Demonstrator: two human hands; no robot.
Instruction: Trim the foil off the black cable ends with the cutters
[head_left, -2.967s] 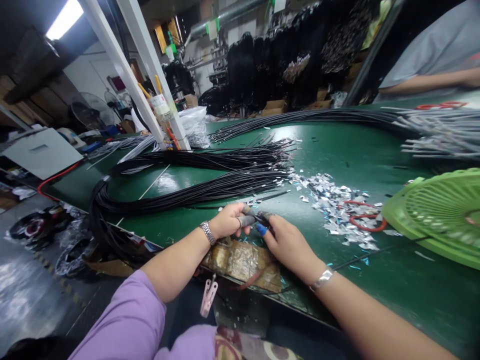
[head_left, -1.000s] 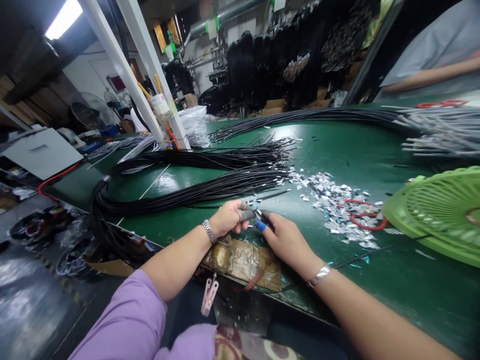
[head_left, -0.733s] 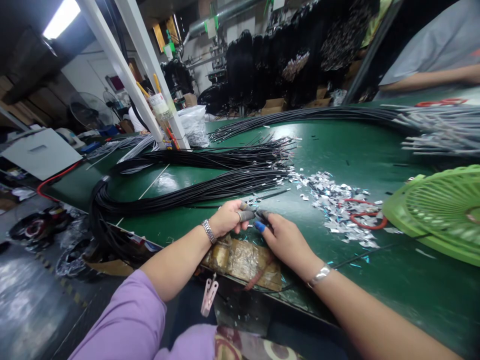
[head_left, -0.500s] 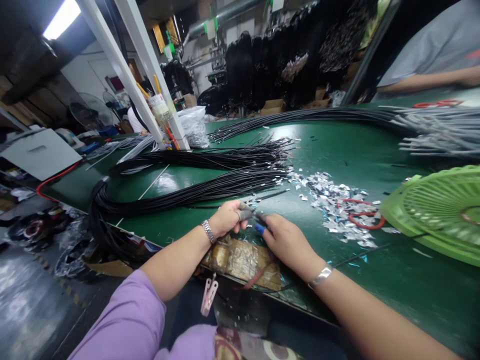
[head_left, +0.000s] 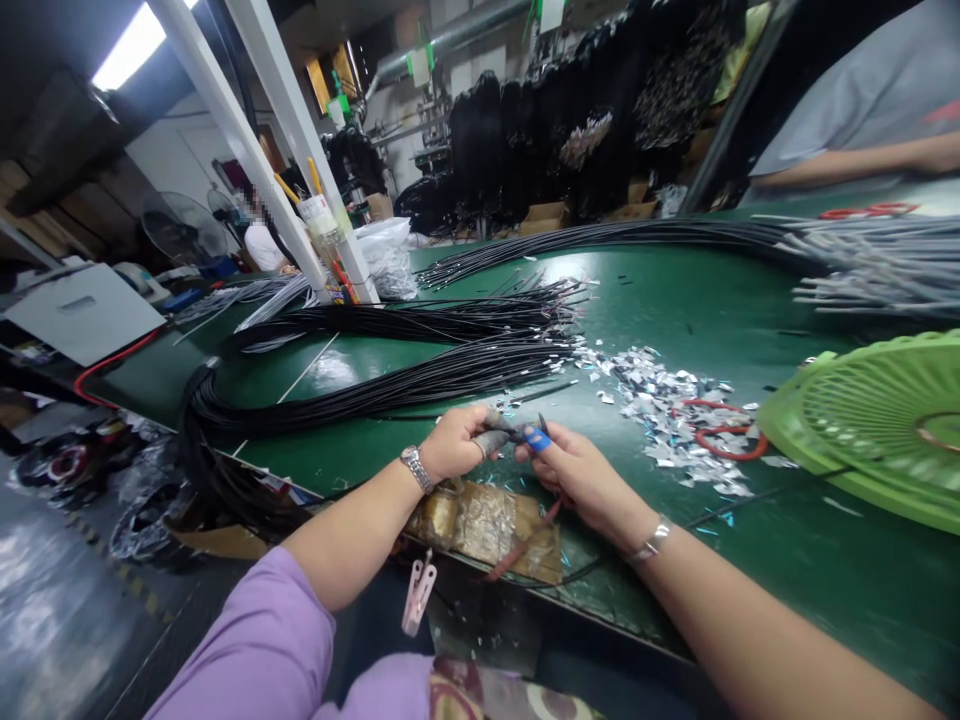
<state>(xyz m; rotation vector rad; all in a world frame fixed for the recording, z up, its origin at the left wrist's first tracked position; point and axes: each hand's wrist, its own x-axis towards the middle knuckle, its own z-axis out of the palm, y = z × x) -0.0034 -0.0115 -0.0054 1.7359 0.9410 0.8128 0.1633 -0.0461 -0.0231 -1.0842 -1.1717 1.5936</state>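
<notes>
My left hand (head_left: 466,442), with dark coverings on its thumb and finger, is closed in a pinch on a thin black cable (head_left: 514,434). Only a short stretch of it shows between my hands. Close on the right, my right hand (head_left: 574,470) is curled shut, a blue wrap round its thumb. A small dark tip sticks up by that thumb; what the fingers grip is mostly hidden. Below both hands, a brown taped pad (head_left: 487,525) lies at the table's edge, with a reddish strap (head_left: 517,555) running across it up toward my right hand.
Bundles of black cables (head_left: 390,385) lie on the green table (head_left: 690,300) beyond my hands. Silvery foil scraps (head_left: 675,410) and red-handled scissors (head_left: 731,440) are to the right, beside a green fan (head_left: 885,420). A pink clip (head_left: 418,597) hangs at the front edge. Another person's arm (head_left: 862,165) is far right.
My right hand has turned and shifted slightly right, so its blue-wrapped thumb now faces up and a dark tip shows. My left hand stays nearly in place.
</notes>
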